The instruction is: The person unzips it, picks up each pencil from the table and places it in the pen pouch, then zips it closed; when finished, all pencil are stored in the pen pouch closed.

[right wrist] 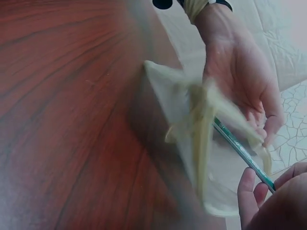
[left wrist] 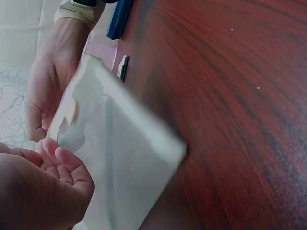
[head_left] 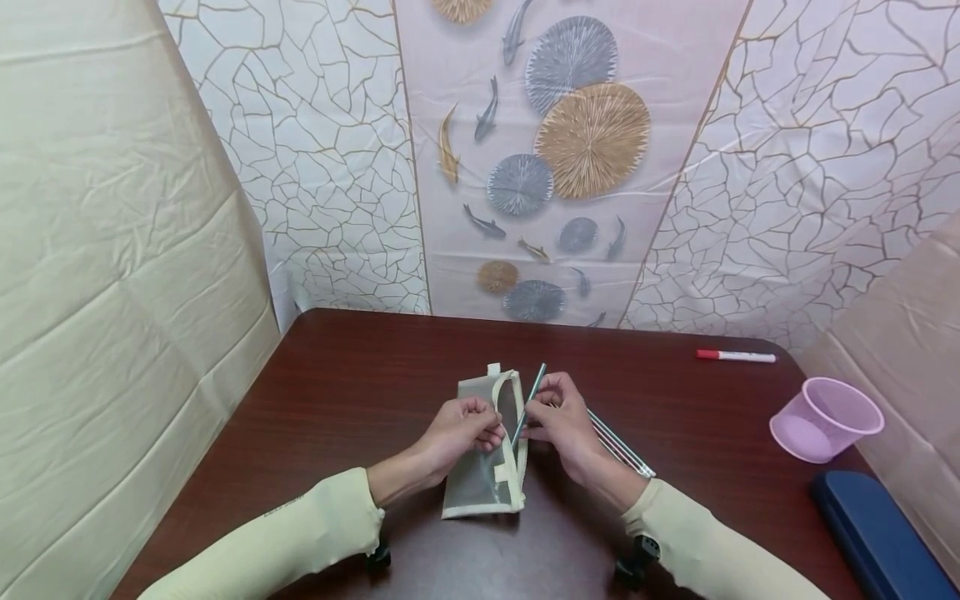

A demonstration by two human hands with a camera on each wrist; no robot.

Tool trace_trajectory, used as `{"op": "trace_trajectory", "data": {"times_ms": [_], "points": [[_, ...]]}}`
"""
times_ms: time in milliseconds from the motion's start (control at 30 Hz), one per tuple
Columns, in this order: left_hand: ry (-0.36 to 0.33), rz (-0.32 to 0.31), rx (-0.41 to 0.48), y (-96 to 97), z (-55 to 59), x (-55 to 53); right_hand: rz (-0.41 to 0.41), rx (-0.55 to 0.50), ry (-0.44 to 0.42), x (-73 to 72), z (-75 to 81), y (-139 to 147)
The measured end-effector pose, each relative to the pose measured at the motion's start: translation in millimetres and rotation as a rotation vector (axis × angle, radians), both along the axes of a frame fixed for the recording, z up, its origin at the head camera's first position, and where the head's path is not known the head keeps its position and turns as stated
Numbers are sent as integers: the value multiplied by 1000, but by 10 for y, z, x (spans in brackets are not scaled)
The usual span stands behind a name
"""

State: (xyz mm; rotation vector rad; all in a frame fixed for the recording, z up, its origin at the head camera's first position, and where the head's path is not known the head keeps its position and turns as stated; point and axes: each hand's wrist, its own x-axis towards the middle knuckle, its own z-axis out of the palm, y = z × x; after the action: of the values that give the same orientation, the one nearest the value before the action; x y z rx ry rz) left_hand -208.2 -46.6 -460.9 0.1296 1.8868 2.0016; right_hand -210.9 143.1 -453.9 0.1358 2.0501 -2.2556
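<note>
A translucent zip pouch (head_left: 476, 487) with cream edging stands over the middle of the table, its mouth spread toward the right. The left hand (head_left: 461, 433) pinches the rim of that mouth between thumb and fingers. A green pencil (right wrist: 237, 146) slants into the opening; its lower part shows through the pouch in the right wrist view. The right hand (head_left: 562, 425) pinches this pencil near its upper end. Several more pencils (head_left: 622, 450) lie on the table beside the right wrist, partly hidden by the hand.
On the right stand a pink plastic cup (head_left: 798, 425), tilted in view, and a dark blue case (head_left: 873, 525). A red-capped white marker (head_left: 738, 357) lies near the far right corner of the brown table (head_left: 360, 375). Patterned cloth hangs behind.
</note>
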Motion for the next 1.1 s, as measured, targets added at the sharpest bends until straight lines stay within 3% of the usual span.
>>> {"op": "trace_trajectory", "data": {"times_ms": [133, 367, 467, 733, 900, 1100], "points": [[-6, 3, -4, -9, 3, -13, 13, 8, -2, -10, 38, -11], [5, 5, -10, -11, 14, -30, 186, 111, -43, 21, 36, -51], [16, -5, -8, -11, 14, -24, 220, 144, -52, 23, 24, -69], [14, -43, 10, -9, 20, 1, 244, 186, -62, 26, 36, -94], [11, -47, 13, -26, 30, 7, 230, 210, -21, 27, 22, -64], [13, -44, 13, -52, 48, 17, 212, 142, 1, 6, 17, 36]]}}
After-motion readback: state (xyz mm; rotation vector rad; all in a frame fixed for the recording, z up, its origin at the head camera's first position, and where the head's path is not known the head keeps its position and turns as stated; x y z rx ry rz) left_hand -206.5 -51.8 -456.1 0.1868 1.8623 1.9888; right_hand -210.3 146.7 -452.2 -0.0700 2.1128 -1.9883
